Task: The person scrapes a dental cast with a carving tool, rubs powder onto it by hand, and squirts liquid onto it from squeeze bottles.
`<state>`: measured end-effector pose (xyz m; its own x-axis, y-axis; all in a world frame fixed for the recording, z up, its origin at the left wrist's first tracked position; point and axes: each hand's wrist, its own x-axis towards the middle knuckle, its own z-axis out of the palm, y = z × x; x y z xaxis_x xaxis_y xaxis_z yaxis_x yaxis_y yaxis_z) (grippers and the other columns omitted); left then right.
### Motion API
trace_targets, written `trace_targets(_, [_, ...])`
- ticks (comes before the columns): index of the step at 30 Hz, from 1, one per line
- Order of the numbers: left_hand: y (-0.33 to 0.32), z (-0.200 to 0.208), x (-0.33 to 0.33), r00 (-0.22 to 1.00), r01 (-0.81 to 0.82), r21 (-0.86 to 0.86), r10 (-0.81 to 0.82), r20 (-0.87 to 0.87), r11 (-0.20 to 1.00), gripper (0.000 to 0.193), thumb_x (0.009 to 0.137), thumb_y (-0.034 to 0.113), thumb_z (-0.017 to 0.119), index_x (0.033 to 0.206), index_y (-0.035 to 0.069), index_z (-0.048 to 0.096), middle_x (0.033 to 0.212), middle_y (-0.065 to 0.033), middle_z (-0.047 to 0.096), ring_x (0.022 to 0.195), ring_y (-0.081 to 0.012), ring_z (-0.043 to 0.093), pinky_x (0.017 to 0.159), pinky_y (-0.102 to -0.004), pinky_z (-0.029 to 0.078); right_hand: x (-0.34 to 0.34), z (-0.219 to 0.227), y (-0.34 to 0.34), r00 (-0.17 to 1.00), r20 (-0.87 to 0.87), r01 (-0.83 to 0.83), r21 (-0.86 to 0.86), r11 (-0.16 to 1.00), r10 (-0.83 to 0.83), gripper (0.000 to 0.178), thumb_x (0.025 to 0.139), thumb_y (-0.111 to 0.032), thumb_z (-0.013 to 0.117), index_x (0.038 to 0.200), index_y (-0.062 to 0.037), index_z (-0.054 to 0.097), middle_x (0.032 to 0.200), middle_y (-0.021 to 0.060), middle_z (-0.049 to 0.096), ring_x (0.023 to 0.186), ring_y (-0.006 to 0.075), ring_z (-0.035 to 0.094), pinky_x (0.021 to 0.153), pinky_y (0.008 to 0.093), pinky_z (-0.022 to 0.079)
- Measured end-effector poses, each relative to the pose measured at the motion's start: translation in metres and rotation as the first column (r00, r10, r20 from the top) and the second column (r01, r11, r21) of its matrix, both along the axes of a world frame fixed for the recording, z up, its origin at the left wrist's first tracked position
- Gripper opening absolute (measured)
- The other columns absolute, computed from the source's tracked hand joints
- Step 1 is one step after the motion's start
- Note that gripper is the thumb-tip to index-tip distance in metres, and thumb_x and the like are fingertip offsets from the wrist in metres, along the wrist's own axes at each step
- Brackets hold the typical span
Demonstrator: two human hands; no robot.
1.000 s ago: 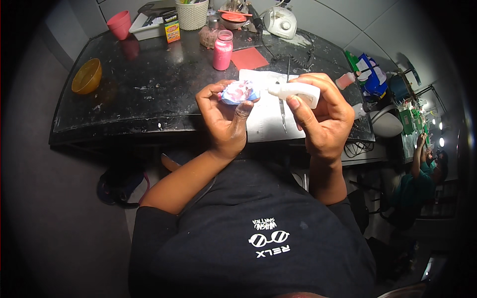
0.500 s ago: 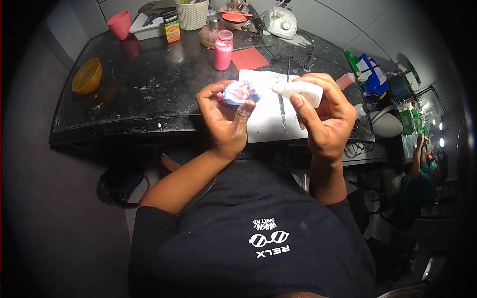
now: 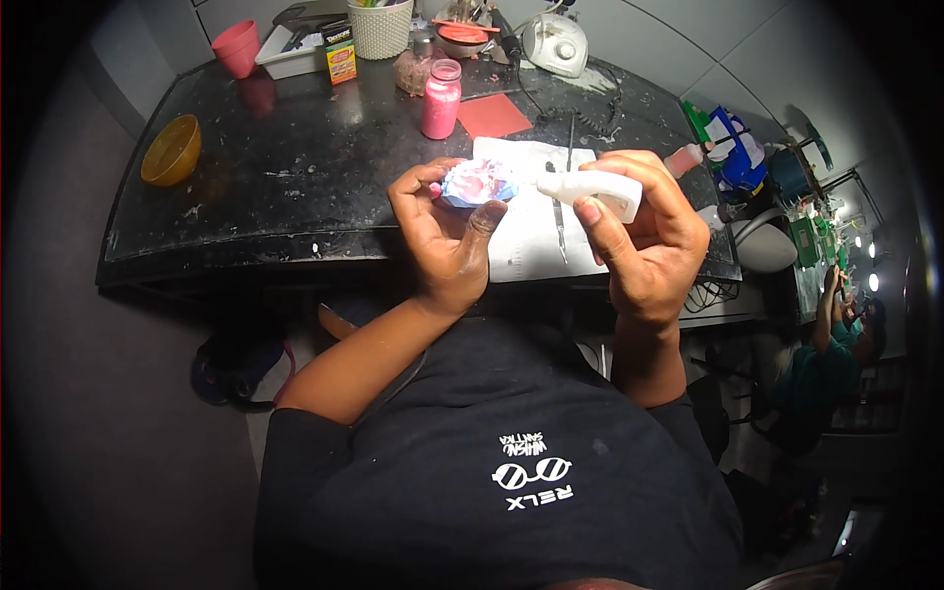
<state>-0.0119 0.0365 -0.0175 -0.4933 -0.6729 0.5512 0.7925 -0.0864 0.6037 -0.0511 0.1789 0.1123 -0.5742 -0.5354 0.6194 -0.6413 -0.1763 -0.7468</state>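
Observation:
Fingers and thumb of my left hand close round the edge of a small dental cast, blue at the rim and pink and white on top. My right hand grips a white squeeze bottle, tipped sideways. Its narrow nozzle points left at the cast, with a short gap between them. Beneath both hands lies a white paper sheet at the table's near edge. A thin metal carving tool rests on the sheet, partly covered by the bottle.
On the black table stand an open jar of pink powder and an orange bowl. A red square lies beside the jar. Farther back are a pink cup, a small box and a white corded device. Another person is at far right.
My right hand and the squeeze bottle have shifted very slightly, with the bottle lying a little flatter. The cast's top looks paler and is turned a little; my left hand stays put.

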Motion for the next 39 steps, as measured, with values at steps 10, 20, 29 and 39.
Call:
trace_targets(10, [0.000, -0.002, -0.002, 1.000, -0.014, -0.018, 0.014, -0.017, 1.000, 0.062, 0.084, 0.009, 0.079, 0.126, 0.005, 0.033, 0.123, -0.0139, 0.046, 0.110, -0.0176, 0.051, 0.098, -0.0320, 0.043, -0.002, -0.002, 0.002, 1.000, 0.004, 0.000, -0.012, 1.000, 0.000, 0.025, 0.083, 0.004, 0.072, 0.107, 0.0087, 0.064, 0.106, 0.0141, 0.061, 0.097, 0.0174, 0.061, 0.083, 0.0276, 0.050])
trace_targets(20, [-0.002, -0.006, -0.002, 0.999, -0.048, -0.051, 0.049, 0.018, 0.998, 0.065, 0.081, 0.006, 0.081, 0.125, 0.006, 0.033, 0.124, -0.0135, 0.044, 0.109, -0.0169, 0.049, 0.100, -0.0324, 0.040, -0.004, -0.004, 0.020, 0.995, 0.006, 0.101, -0.030, 0.994, -0.101, 0.022, 0.083, 0.006, 0.070, 0.104, 0.0094, 0.064, 0.104, 0.0131, 0.061, 0.095, 0.0168, 0.061, 0.083, 0.0272, 0.050])
trace_targets(29, [0.003, 0.006, 0.002, 1.000, -0.019, -0.043, 0.018, -0.024, 0.999, 0.063, 0.082, -0.009, 0.074, 0.127, 0.007, 0.033, 0.124, -0.0144, 0.047, 0.112, -0.0179, 0.053, 0.100, -0.0336, 0.047, 0.000, -0.006, 0.032, 0.983, -0.032, 0.178, -0.010, 0.984, -0.178, 0.023, 0.082, 0.004, 0.071, 0.104, 0.0085, 0.065, 0.104, 0.0138, 0.061, 0.096, 0.0173, 0.060, 0.086, 0.0289, 0.048])
trace_targets(39, [0.002, 0.005, 0.001, 0.999, -0.020, -0.044, 0.018, -0.039, 0.999, 0.065, 0.081, -0.011, 0.074, 0.128, 0.006, 0.033, 0.125, -0.0145, 0.046, 0.112, -0.0179, 0.053, 0.100, -0.0339, 0.047, 0.003, 0.000, 0.026, 0.984, -0.065, 0.162, -0.025, 0.986, -0.164, 0.023, 0.082, 0.004, 0.072, 0.103, 0.0084, 0.065, 0.103, 0.0146, 0.061, 0.095, 0.0182, 0.061, 0.085, 0.0289, 0.049])
